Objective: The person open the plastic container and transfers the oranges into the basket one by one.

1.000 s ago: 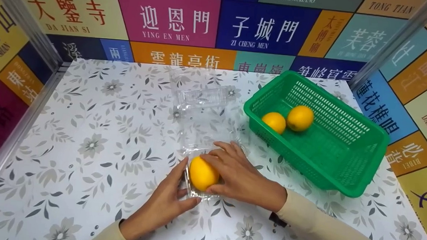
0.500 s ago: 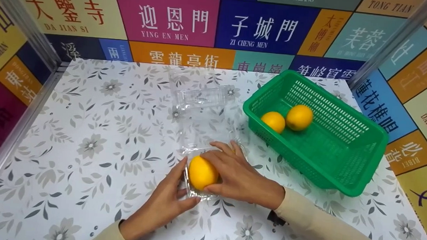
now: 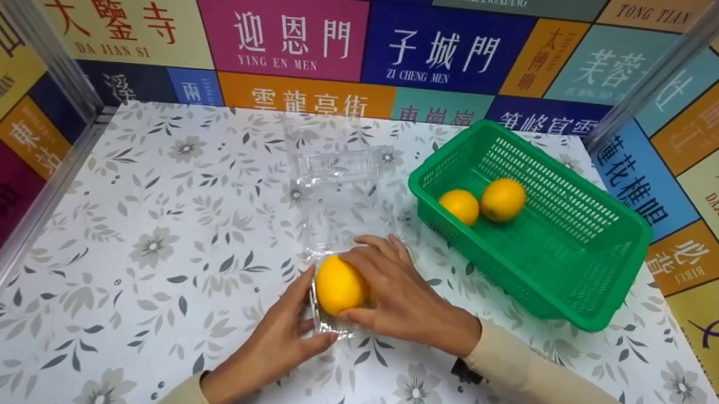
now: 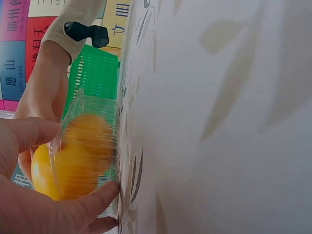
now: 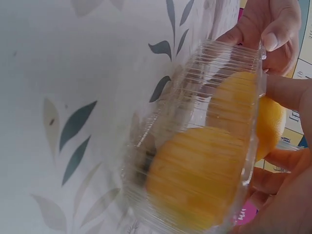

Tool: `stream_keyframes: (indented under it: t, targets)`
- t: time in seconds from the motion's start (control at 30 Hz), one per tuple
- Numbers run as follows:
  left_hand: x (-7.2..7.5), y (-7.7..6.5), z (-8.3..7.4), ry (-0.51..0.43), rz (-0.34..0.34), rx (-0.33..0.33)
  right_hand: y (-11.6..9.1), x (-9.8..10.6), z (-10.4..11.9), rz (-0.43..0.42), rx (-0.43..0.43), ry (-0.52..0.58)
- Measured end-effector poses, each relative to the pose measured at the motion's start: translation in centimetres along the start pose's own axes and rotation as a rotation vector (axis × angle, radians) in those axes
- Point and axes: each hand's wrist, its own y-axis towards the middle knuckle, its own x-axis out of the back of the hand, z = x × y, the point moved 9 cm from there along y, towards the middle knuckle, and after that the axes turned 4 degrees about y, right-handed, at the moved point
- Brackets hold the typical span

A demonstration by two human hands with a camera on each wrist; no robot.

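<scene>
A clear plastic clamshell box (image 3: pixel 346 333) sits at the near middle of the table with its lid (image 3: pixel 340 165) folded back, away from me. My left hand (image 3: pixel 275 339) holds the box's left end, thumb at the near corner and fingers along the side. My right hand (image 3: pixel 406 300) grips an orange (image 3: pixel 338 287), fingertips over its top and thumb at its near side. That fruit is at the box's left end and stands partly above the rim. A second orange (image 5: pixel 195 180) shows through the wall in the right wrist view; from the head, the right hand mostly hides it.
A green perforated basket (image 3: pixel 515 278) stands to the right, with two more oranges (image 3: pixel 502 199) in its left end. Printed panels (image 3: pixel 294 38) wall the table at the back and both sides. A flowered cloth (image 3: pixel 154 246) covers the table.
The gripped orange has risen slightly and shifted a little away from me, and the right fingers have moved with it. My left hand stays at the box.
</scene>
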Motion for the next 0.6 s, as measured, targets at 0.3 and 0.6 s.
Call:
stream_keyframes:
  t: [0.3, 0.6]
  targets:
    - [0.0, 0.1, 0.0, 0.014, -0.011, -0.005, 0.0, 1.7, 0.9, -0.099, 0.043, 0.065]
    - [-0.1, 0.0, -0.1, -0.067, -0.001, -0.029, -0.2, 3.7, 0.5, -0.172, 0.031, 0.112]
